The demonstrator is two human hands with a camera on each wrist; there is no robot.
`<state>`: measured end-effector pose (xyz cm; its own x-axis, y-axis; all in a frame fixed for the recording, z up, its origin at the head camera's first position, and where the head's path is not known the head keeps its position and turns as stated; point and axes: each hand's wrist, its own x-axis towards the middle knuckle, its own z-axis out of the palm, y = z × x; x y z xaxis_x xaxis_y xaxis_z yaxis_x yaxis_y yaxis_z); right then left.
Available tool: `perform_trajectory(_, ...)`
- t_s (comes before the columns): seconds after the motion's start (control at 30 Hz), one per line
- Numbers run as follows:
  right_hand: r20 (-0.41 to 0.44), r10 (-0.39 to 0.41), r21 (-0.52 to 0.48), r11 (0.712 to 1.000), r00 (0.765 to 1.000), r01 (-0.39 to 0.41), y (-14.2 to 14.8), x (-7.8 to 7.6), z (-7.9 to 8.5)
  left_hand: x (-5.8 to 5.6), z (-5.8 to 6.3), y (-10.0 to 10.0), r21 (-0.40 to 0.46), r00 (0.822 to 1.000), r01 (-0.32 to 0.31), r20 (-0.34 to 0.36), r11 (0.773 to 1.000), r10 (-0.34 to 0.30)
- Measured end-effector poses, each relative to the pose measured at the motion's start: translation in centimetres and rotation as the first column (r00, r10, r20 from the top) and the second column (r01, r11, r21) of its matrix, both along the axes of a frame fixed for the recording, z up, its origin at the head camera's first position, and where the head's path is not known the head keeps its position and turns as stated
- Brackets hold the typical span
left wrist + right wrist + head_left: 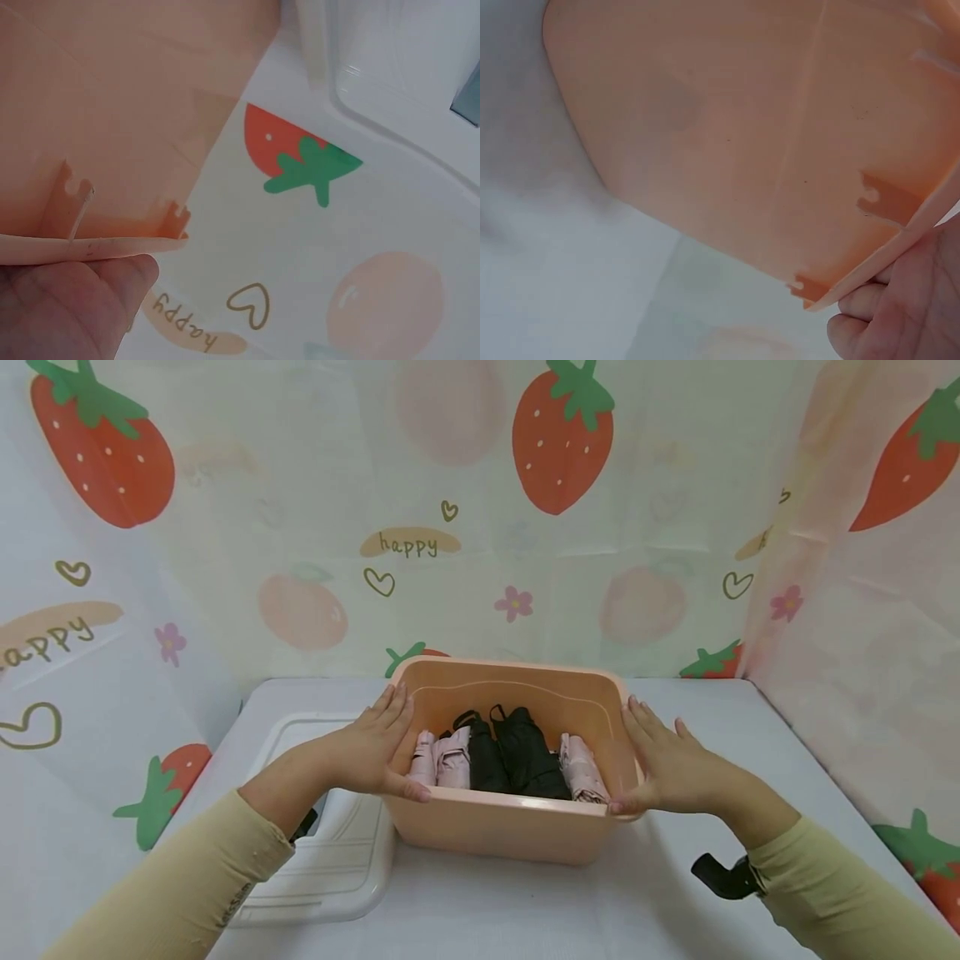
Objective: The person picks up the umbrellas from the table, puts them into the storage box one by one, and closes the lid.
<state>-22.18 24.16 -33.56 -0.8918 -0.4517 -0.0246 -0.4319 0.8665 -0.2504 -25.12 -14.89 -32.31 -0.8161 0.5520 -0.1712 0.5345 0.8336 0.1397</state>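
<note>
An orange-pink plastic storage bin [495, 828], open at the top, stands in the middle of the table. My left hand [367, 747] lies against its left end, fingers extended along the rim and thumb over the front corner. At the opposite end, my right hand [671, 768] touches the rim with fingers extended, its thumb at the front right corner. Inside are black rolled bundles [528, 756] with strap loops, between pink rolled bundles [453, 760] on the left and a pink roll [581, 768] on the right. Both wrist views show the palms under the bin's rim [112, 246].
A whitish lid [322, 885] lies on the table left of the bin, partly under my left arm. The white tabletop [517, 914] reaches back to a strawberry-printed sheet [465, 610] hanging behind and at both sides. Black wrist gear [726, 877] sits below my right sleeve.
</note>
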Motion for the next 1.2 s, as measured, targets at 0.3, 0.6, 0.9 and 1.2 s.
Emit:
perform_trajectory(0.3,0.009,0.006,-0.004,1.000,1.000,-0.006,0.1,0.4,-0.3,0.1,0.0,0.0,-0.006,1.000,0.014,-0.019,1.000,-0.014)
perform_trajectory(0.6,0.024,0.012,0.065,0.998,1.000,-0.013,-0.1,0.4,0.8,0.3,0.0,0.0,-0.006,0.998,0.030,-0.060,1.000,-0.031)
perform_trajectory(0.9,0.019,0.009,0.041,0.999,1.000,-0.009,-0.3,0.5,0.5,0.9,-0.1,-0.4,0.009,0.997,-0.002,-0.071,1.000,0.002)
perform_trajectory(1.2,0.010,0.034,0.057,0.998,0.999,-0.034,-0.2,0.4,0.6,1.4,0.5,-3.0,0.055,0.991,-0.069,-0.111,0.996,0.075)
